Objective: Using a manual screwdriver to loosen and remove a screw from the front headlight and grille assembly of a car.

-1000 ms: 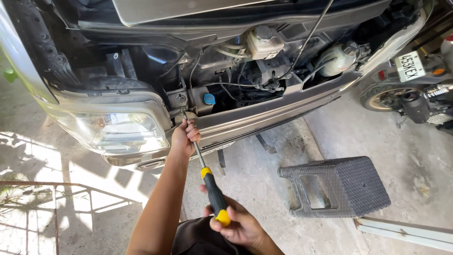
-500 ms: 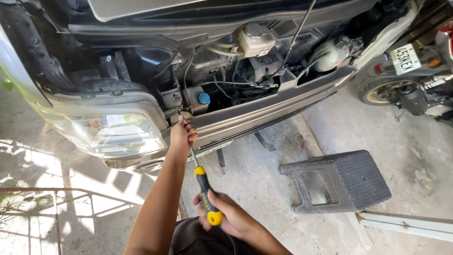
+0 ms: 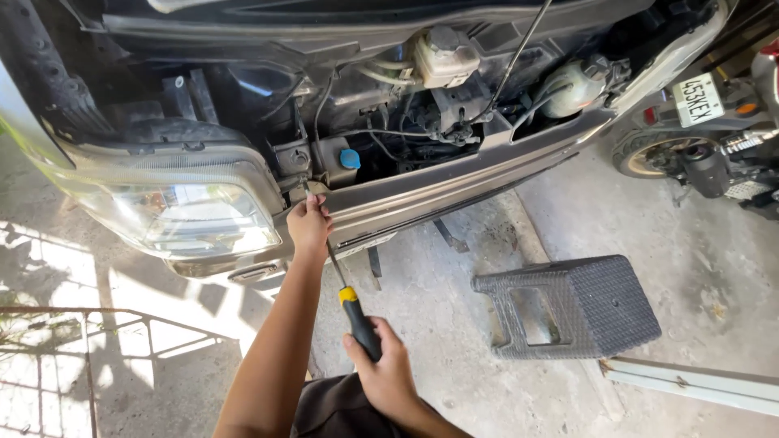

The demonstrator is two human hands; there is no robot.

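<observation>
My right hand [image 3: 388,373] grips the black and yellow handle of a long screwdriver [image 3: 355,312], whose thin shaft runs up and to the left. My left hand [image 3: 309,227] is closed around the top of that shaft, right at the grey front panel [image 3: 454,186] of a vehicle, beside the headlight [image 3: 195,215]. The screwdriver's tip is hidden behind my left fingers. Above the panel lies the open engine bay with hoses, a white reservoir [image 3: 445,57] and a blue cap [image 3: 350,158].
A grey plastic step stool [image 3: 584,304] lies on its side on the concrete floor at the right. A motorcycle [image 3: 714,138] stands at the far right. A pale bar [image 3: 698,385] lies at the lower right, and a metal grate [image 3: 73,365] at the lower left.
The view has shifted slightly and closed in. My right hand has moved up along the screwdriver handle, now covering its lower end; my left hand stays at the panel.
</observation>
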